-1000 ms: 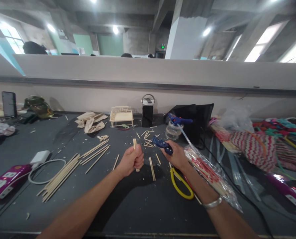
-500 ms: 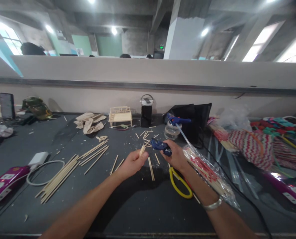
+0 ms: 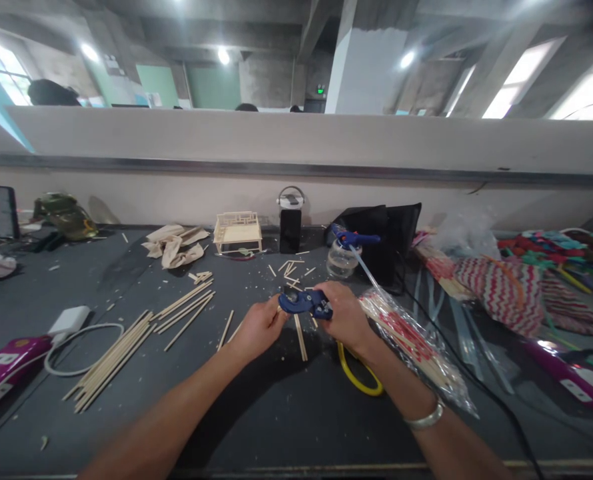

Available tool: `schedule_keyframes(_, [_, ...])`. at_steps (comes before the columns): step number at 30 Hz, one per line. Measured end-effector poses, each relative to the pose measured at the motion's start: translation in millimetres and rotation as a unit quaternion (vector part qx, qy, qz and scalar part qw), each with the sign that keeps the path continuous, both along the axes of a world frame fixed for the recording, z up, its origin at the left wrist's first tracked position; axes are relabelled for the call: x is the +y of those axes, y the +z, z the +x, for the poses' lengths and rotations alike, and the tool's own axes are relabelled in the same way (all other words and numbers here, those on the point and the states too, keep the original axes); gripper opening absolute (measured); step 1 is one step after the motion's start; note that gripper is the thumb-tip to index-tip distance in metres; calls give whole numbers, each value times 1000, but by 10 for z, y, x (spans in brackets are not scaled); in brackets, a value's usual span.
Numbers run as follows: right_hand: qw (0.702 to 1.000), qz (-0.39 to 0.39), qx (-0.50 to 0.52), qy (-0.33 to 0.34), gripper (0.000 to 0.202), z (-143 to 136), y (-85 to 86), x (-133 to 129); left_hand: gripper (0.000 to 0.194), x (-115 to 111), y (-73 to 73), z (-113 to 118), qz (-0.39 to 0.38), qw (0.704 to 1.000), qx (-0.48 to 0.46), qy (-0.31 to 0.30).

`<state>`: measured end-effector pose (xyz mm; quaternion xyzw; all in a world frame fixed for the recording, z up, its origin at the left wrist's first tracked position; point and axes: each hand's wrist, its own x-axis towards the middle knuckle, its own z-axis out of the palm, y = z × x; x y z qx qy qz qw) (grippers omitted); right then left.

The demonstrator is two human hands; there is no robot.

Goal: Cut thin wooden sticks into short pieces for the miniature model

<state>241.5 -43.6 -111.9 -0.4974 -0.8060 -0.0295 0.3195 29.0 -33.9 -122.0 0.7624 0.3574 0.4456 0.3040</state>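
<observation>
My left hand (image 3: 257, 328) is closed on short wooden sticks, now almost wholly hidden by the fingers and the tool. In my right hand (image 3: 345, 315) is a blue hand cutter (image 3: 302, 302), gripped by its handles. The cutter's head meets the left fingertips where the sticks are; whether its blades touch the wood I cannot tell. Cut stick pieces (image 3: 290, 268) lie scattered behind the hands, and a pair of sticks (image 3: 300, 337) lies between the wrists. Beside my right forearm is a yellow-handled tool (image 3: 359, 375), partly covered by the arm.
Long sticks (image 3: 111, 363) lie at left near a purple power strip (image 3: 11, 363). A small wooden model (image 3: 238, 231) stands at the back beside a dark phone (image 3: 290, 231). A glue gun (image 3: 356, 240) rests on a glass jar (image 3: 341, 260). Bagged sticks (image 3: 416, 347) lie at right.
My right hand has brought the cutter leftward to my left hand, against the short sticks' end. My left hand has shifted slightly left, and the view has turned a little.
</observation>
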Motion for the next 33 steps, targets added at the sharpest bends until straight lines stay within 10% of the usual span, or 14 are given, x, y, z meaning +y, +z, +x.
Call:
schedule_keyframes(8, [998, -12, -40, -42, 19, -24, 10, -55, 22, -31, 43, 34, -27, 999, 13, 11])
schedule_keyframes(12, [998, -10, -18, -60, 9, 3, -37, -47, 23, -4, 360, -112, -64, 987, 113, 100])
schedule_keyframes(16, [998, 13, 23, -59, 4, 80, -71, 22, 22, -31, 638, -607, -77, 914, 348, 192])
schedule_keyframes(24, [996, 26, 58, -54, 10, 106, -90, 83, 28, -524, 132, -1768, -37, 768, 575, 281])
schedule_keyframes(33, [996, -2, 56, -64, 13, 119, -155, 103, 30, -687, 81, -1815, -20, 711, 614, 342])
